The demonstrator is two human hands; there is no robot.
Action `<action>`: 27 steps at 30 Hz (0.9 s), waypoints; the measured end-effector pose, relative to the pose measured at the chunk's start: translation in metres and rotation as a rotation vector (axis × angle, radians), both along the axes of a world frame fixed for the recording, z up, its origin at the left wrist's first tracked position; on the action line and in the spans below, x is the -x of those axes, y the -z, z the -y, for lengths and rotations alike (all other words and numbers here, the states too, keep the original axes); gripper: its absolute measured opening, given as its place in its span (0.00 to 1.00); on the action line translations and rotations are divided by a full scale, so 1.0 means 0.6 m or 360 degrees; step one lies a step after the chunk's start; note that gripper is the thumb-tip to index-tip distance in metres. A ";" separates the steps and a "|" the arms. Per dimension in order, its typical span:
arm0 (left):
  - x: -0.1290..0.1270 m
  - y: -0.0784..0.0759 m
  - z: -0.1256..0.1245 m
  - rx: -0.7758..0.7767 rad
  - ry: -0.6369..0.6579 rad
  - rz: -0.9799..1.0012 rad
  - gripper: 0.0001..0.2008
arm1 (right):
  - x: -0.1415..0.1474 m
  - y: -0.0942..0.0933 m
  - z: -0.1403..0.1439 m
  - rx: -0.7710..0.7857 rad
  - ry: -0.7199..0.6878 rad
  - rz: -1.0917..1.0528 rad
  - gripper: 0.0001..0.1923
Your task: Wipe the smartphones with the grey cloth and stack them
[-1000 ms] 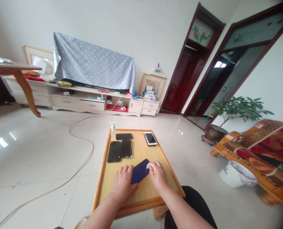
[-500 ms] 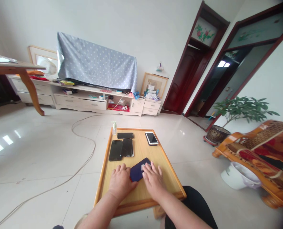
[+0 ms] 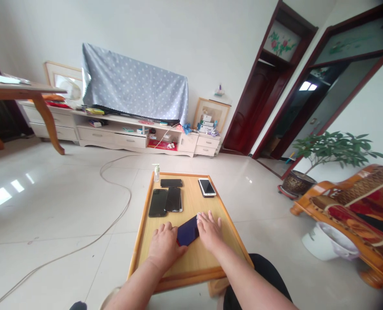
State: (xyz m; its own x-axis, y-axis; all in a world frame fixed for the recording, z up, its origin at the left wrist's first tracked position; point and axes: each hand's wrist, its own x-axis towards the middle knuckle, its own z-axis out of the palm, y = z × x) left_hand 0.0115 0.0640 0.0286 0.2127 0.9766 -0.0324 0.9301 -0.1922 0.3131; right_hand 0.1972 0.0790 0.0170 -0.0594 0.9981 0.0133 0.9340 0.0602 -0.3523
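Observation:
A dark blue smartphone (image 3: 188,231) with a reddish edge lies aslant on the small wooden table (image 3: 207,254). My left hand (image 3: 163,242) grips its left end, with the thumb along the near side. Over the phone's right end is my right hand (image 3: 210,232), fingers extended and pressing a small whitish wipe (image 3: 198,216) on its surface; most of the wipe is hidden under the fingers. Beyond my left hand lie a black phone (image 3: 158,203), a second phone with a dark screen (image 3: 173,199) overlapping it, and another dark phone (image 3: 171,183).
A white phone (image 3: 207,187) rests on a dark one at the table's far right. A pump bottle (image 3: 156,173) stands at the far left corner. A cable (image 3: 123,211) runs across the floor on the left. A white bucket (image 3: 328,241) and wooden sofa (image 3: 323,189) are at right.
My right hand has slid slightly right and up along the phone with the wipe, which now shows less. My left hand stays on the phone. The view has shifted a little.

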 end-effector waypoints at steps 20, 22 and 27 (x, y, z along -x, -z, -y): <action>0.002 0.014 -0.014 -0.0032 0.0001 -0.0001 0.19 | 0.025 0.030 -0.011 -0.0047 -0.0276 -0.0032 0.24; 0.002 0.016 -0.014 -0.0026 0.0005 -0.0018 0.24 | 0.013 0.026 -0.025 -0.0023 -0.0055 0.0001 0.24; 0.000 0.015 -0.014 -0.0068 -0.0030 -0.0028 0.17 | 0.033 0.033 -0.008 -0.0030 -0.0291 -0.0033 0.24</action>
State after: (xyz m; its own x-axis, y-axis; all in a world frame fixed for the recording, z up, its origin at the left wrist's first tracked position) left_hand 0.0117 0.0724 0.0198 0.1938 0.9810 0.0062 0.9389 -0.1873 0.2887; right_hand 0.1777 0.0836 -0.0026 -0.2396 0.9702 0.0348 0.8993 0.2353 -0.3687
